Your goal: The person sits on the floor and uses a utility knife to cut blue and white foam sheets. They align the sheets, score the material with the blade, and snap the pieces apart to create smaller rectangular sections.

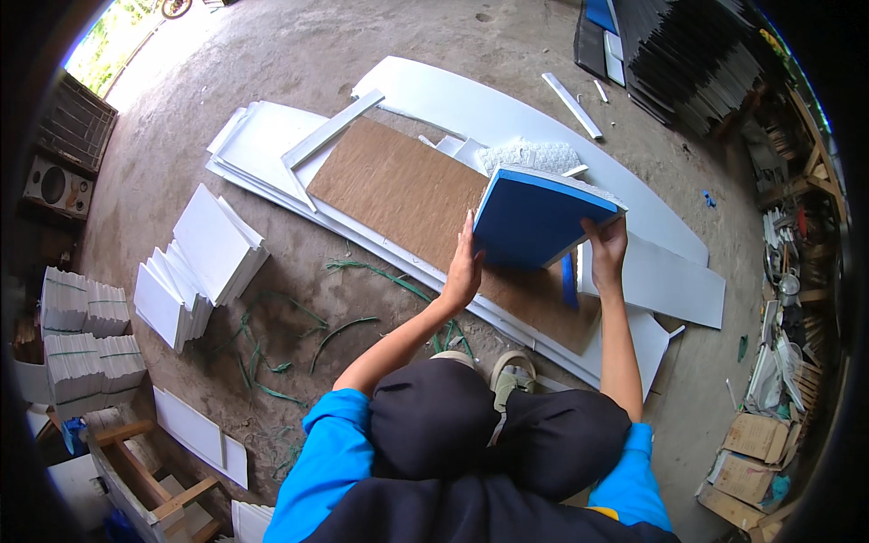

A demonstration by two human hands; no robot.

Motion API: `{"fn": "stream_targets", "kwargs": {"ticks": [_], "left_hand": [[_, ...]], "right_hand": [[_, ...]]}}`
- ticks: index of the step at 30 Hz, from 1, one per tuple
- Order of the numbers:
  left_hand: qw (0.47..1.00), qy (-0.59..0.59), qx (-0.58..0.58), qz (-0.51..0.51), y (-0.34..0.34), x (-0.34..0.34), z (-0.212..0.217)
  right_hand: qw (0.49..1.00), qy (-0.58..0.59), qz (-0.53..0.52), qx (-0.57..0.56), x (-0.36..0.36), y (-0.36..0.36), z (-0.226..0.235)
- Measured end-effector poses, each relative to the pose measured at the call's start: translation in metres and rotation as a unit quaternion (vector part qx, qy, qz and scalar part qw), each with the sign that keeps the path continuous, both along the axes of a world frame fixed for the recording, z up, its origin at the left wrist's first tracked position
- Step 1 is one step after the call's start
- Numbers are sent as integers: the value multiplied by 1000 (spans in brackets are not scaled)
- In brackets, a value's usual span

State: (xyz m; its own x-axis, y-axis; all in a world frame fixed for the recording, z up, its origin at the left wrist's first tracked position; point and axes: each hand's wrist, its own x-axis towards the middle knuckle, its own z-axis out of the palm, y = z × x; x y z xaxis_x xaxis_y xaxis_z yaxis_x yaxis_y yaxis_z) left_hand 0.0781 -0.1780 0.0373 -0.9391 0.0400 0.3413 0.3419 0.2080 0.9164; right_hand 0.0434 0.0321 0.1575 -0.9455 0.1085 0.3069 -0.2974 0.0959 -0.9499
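Observation:
Above the brown board (389, 185), I hold up a thick stack of foam boards (534, 219), its blue face tilted toward me and white layers showing along its top edge. My left hand (464, 271) is pressed against the stack's lower left edge, fingers upright. At the right edge, my right hand (608, 246) grips it with the thumb on the blue face. A narrow blue strip (568, 282) lies on the brown board below the stack. Behind the stack sits a rough white foam piece (532, 156). Large white sheets (661, 204) lie underneath it all.
Fanned white boards (204, 258) stand on the floor to the left, near tied white bundles (90, 344). Green straps (344, 339) lie loose before my feet. A wooden frame (149, 471) is at lower left. Dark sheets (697, 63) are piled far right, cardboard boxes (747, 462) near right.

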Motion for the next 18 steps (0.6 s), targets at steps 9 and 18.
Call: {"fn": "stream_targets", "kwargs": {"ticks": [9,18], "left_hand": [[989,70,-124,47,-7,-7,16],[985,142,24,99,18,-18,112]], "right_hand": [[1000,15,-4,11,-6,2,-6],[1000,-6,17,3,-3,3,0]]}}
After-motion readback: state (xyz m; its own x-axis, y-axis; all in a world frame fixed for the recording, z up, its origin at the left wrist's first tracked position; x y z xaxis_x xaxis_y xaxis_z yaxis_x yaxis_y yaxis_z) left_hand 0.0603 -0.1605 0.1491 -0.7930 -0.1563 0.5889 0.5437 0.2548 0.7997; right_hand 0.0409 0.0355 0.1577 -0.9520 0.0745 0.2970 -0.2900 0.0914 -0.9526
